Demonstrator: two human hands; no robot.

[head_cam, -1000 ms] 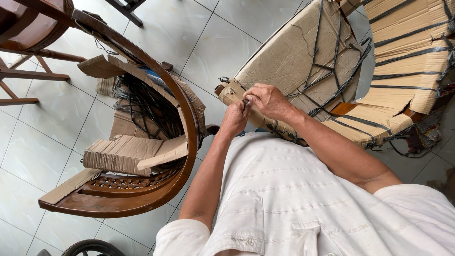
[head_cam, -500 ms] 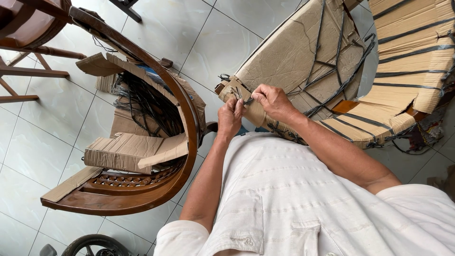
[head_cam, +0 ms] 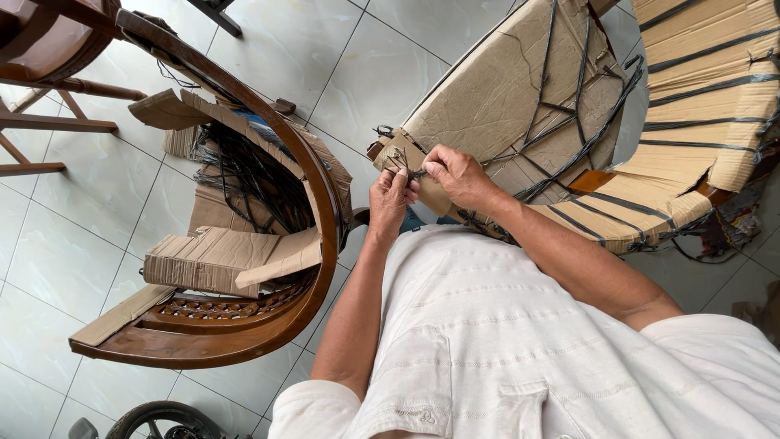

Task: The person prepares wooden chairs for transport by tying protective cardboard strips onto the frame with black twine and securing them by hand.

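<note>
1. Pale square floor tiles (head_cam: pixel 325 65) with dark grout lines fill the background, seen from above the person's head.
2. At the upper right lies a cardboard-wrapped piece of furniture (head_cam: pixel 504 89), bound with black cord (head_cam: pixel 569 122) that crosses its flat face in several lines.
3. That wrapped piece has its long axis running from the lower left, by the hands, up toward the upper right; its narrow wrapped end (head_cam: pixel 394 154) points down-left toward the person.
4. The left hand (head_cam: pixel 388 199) is raised to that narrow end, fingers curled shut and pinched on a short stretch of the black cord just beside the cardboard corner.
5. The right hand (head_cam: pixel 455 175) rests on the cardboard immediately to the right, thumb and forefinger closed on the same cord, fingertips nearly touching those of the left hand.
6. Whether a small tool sits between the two hands cannot be told.
7. Further right, a second wrapped part (head_cam: pixel 699 106) shows cardboard strips tied with parallel black bands.
8. To the left stands a dark curved wooden chair frame (head_cam: pixel 317 203), partly unwrapped, with loose cardboard pieces (head_cam: pixel 211 260) and a tangle of black cord (head_cam: pixel 244 175) inside it.
9. Part of another wooden chair (head_cam: pixel 49 57) shows at the upper left.
10. The person wears a white short-sleeved shirt (head_cam: pixel 520 341).
</note>
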